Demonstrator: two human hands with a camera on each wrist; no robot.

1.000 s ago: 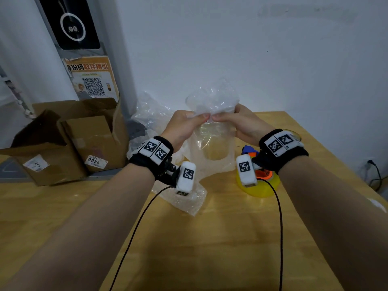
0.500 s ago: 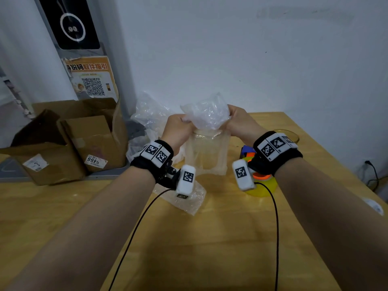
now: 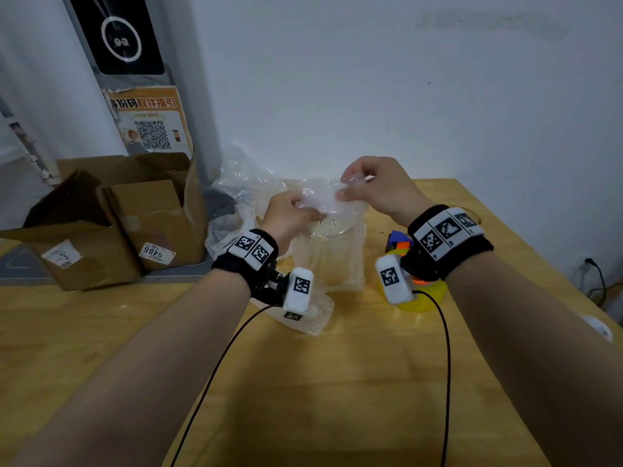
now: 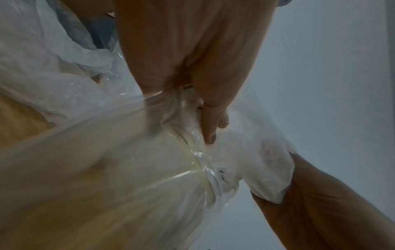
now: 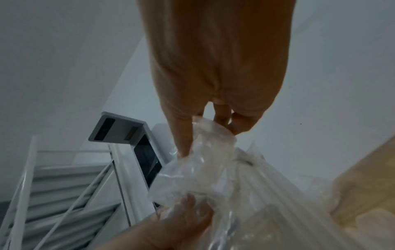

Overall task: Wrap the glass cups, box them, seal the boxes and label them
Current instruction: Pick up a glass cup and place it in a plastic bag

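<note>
At the far middle of the table (image 3: 303,382), the cup (image 3: 332,261) stands upright inside clear wrap (image 3: 320,200), and both hands work the bunched plastic over its mouth. The left hand (image 3: 290,217) pinches the gathered wrap from about 9 o'clock of the cup, while the right hand (image 3: 377,187) pinches the twisted top from about 1 o'clock, fingers curled. A yellow tape gun (image 3: 418,294) sits at the cup's 3 o'clock, more plastic (image 3: 242,183) at 10, and open boxes (image 3: 111,217) farther off at 9.
</note>
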